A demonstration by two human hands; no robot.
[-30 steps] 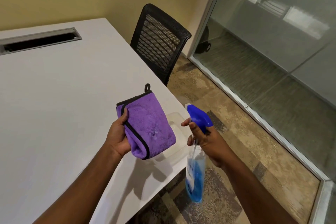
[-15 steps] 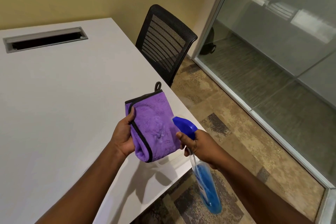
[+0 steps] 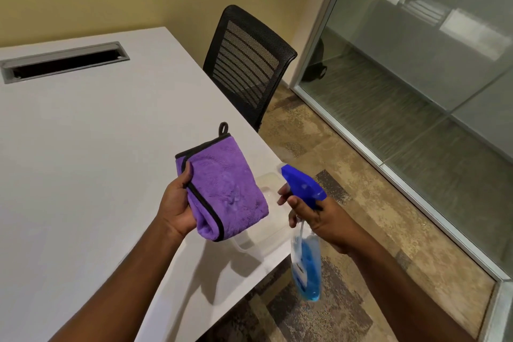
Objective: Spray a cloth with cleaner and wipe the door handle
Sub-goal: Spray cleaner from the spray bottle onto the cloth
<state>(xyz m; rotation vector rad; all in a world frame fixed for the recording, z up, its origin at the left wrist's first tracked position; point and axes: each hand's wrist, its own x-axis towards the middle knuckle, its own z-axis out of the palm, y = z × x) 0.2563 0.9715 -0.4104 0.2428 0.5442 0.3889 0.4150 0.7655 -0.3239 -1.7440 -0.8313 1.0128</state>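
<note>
My left hand [image 3: 177,205] holds a folded purple cloth [image 3: 224,186] with black trim and a hanging loop, above the near right corner of the white table [image 3: 83,147]. A damp patch shows on the cloth's face. My right hand [image 3: 319,216] grips a clear spray bottle [image 3: 305,264] of blue cleaner by its neck, a finger on the trigger. Its blue spray head [image 3: 301,184] points left at the cloth, a short gap away. No door handle is in view.
A clear plastic tray [image 3: 273,219] lies on the table corner under the cloth. A black mesh chair [image 3: 247,64] stands at the table's right side. A glass wall with a metal frame [image 3: 416,91] runs along the right, over patterned carpet [image 3: 361,216]. A cable slot [image 3: 63,61] sits at the table's far left.
The spray bottle has drawn back to the right, away from the cloth, after being pressed close to it half a second ago. The cloth hand stayed about where it was.
</note>
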